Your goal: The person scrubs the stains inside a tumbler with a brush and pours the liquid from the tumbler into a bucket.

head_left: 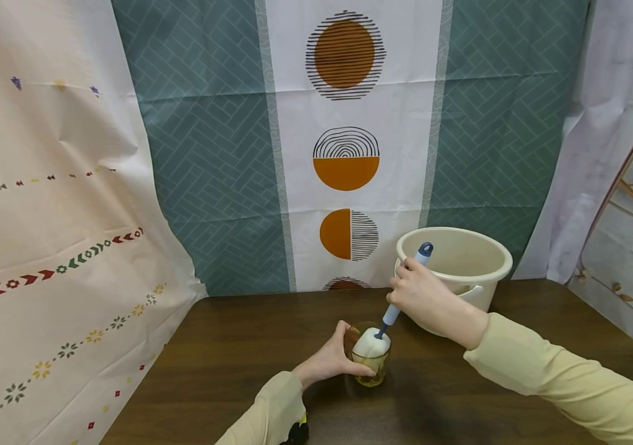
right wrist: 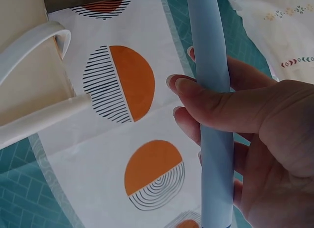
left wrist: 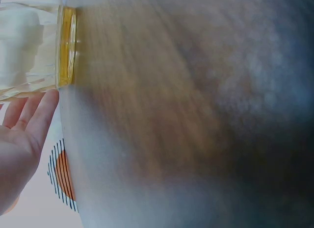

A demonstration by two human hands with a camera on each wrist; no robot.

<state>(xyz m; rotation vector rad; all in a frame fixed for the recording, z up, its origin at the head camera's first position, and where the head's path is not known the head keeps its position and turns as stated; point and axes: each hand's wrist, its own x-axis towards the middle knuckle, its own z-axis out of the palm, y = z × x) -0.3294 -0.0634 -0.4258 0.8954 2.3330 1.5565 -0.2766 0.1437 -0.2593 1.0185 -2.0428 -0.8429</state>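
In the head view, my left hand [head_left: 332,360] grips an amber glass [head_left: 373,376] from its left side, thumb in front and fingers behind. The glass tilts slightly above or on the table; I cannot tell which. My right hand [head_left: 430,296] holds the light-blue handle of a sponge cup brush [head_left: 392,314], whose white head sits inside the mouth of the glass. Through the clear wall of the glass [left wrist: 29,51], the left wrist view shows the white sponge, with fingers of my left hand [left wrist: 19,144] beneath. Fingers and thumb wrap the brush handle [right wrist: 213,110] in the right wrist view.
A cream bucket [head_left: 483,290] with a handle stands at the back right of the dark wooden table [head_left: 227,352], just behind my right hand. Patterned cloths [head_left: 216,154] hang behind and on both sides. A small black and yellow object [head_left: 297,431] shows beside my left sleeve.
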